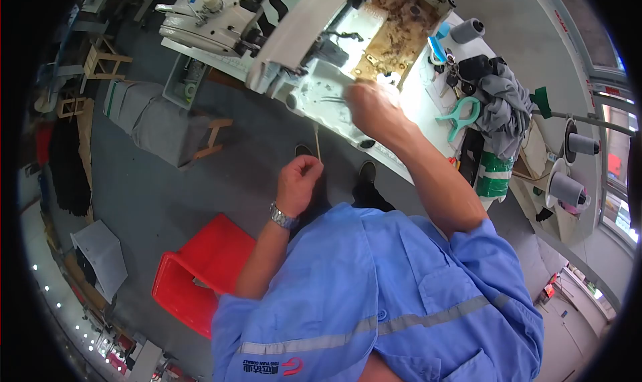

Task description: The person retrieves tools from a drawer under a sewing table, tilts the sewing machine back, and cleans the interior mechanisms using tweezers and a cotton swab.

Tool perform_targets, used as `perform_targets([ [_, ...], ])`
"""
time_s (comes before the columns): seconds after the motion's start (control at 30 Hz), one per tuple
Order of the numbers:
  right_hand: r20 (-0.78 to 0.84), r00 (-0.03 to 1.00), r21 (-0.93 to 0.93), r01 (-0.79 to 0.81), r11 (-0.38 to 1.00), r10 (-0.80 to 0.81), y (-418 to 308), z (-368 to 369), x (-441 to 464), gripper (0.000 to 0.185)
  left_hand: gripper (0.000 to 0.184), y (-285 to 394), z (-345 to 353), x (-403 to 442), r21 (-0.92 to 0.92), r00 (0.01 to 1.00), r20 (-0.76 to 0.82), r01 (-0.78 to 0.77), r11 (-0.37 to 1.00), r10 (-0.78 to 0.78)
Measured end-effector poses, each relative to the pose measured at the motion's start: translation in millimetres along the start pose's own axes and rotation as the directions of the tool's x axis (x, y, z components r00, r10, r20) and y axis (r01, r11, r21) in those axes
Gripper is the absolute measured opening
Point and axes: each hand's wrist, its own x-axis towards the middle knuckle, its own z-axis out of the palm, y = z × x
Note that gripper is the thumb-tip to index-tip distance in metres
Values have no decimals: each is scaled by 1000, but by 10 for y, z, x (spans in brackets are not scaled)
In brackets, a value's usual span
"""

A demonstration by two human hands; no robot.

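A sewing machine [304, 31] lies tipped back on the white table, its oily tan underside [391, 31] showing. Over the pale metal part at the table's front edge, my right hand [374, 108] is closed around tweezers [332, 100] whose tips point left. Just in front of the edge, my left hand [297, 181] pinches the lower end of a thin pale strip [318, 143], which runs up to the table edge. A metal watch [283, 216] is on my left wrist.
On the table's right are a green clamp [461, 114], keys [453, 78], grey cloth [505, 101] and a thread cone [467, 30]. A red stool [200, 268] stands at lower left. Farther left are a cloth-covered bench [157, 124] and a grey bin [100, 258].
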Motion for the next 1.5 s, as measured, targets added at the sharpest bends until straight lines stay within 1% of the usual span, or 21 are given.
perform_targets([
  [0.07, -203, 978, 118, -18, 993, 42, 110, -84, -264, 13, 11, 68, -18, -19, 46, 997, 13, -80, 996, 80],
  [0.13, -113, 972, 375, -149, 915, 205, 179, -199, -558, 14, 11, 128, -53, -9, 92, 991, 40, -130, 987, 127],
  [0.17, -128, 966, 379, -161, 911, 224, 193, -207, -696, 14, 10, 158, -74, 7, 134, 984, 63, -174, 976, 166],
  [0.23, 186, 914, 809, -350, 472, 360, 160, -152, -944, 17, 11, 210, -129, 51, 127, 976, 134, -187, 974, 170],
  [0.37, 222, 853, 916, -348, 198, 472, -92, 57, -1271, 15, 13, 355, -223, 68, 123, 941, 295, -212, 970, 168],
  [0.43, -82, 743, 906, -223, 361, 665, -5, 358, -1373, 17, 11, 490, -241, 57, 88, 929, 371, -49, 995, 13],
  [0.47, -203, 680, 869, -206, 450, 705, 78, 421, -1409, 17, 11, 531, -237, 55, 111, 921, 389, -55, 992, 7],
  [0.57, -463, 575, 602, -355, 716, 674, 521, 646, -1468, 21, 9, 637, -166, 72, 48, 901, 433, 12, 999, -31],
  [0.6, -465, 562, 616, -350, 706, 684, 688, 721, -1435, 21, 8, 650, -135, 71, 31, 907, 420, 32, 999, -42],
  [0.67, -529, 619, 398, -423, 814, 580, 1018, 858, -1306, 22, 8, 679, -62, 46, 28, 917, 395, 41, 999, -49],
  [0.8, -508, 641, 306, -490, 816, 576, 1350, 932, -959, 20, 8, 772, 94, -29, -68, 939, 338, 91, 994, -63],
  [0.9, -648, 581, 243, -454, 857, 492, 1347, 722, -968, 19, 10, 791, 159, -152, -112, 953, 295, 106, 988, -69],
  [0.97, -839, 384, 310, -244, 919, 385, 1113, 536, -1062, 16, 10, 807, 219, -191, -119, 964, 256, 106, 987, -73],
  [1.03, -658, 530, 605, -50, 795, 535, 692, 433, -1198, 14, 11, 807, 281, -275, -139, 973, 225, 94, 986, -61],
  [1.1, -482, 713, 817, 154, 556, 510, 207, 384, -1267, 15, 11, 796, 370, -318, -136, 979, 197, 75, 988, -47],
  [1.17, -185, 912, 957, 82, 279, 367, -100, 342, -1252, 17, 11, 788, 444, -325, -134, 982, 185, 49, 990, -24],
  [1.3, -302, 891, 945, 231, 233, 340, -434, 444, -1056, 28, 12, 859, 490, -283, -83, 975, 220, -15, 996, 33],
  [1.37, -469, 809, 830, 268, 489, 354, -471, 408, -975, 29, 15, 872, 447, -231, -50, 983, 174, -54, 997, 62],
  [1.4, -473, 801, 830, 266, 490, 367, -473, 362, -926, 29, 15, 880, 397, -193, -44, 980, 188, -54, 998, 61],
  [1.47, -447, 840, 719, 132, 683, 308, -473, 245, -831, 32, 14, 908, 253, -152, -24, 981, 192, -10, 1000, 14],
  [1.5, -445, 839, 720, 128, 682, 312, -471, 198, -770, 32, 14, 921, 215, -155, -22, 981, 196, -6, 1000, 11],
])
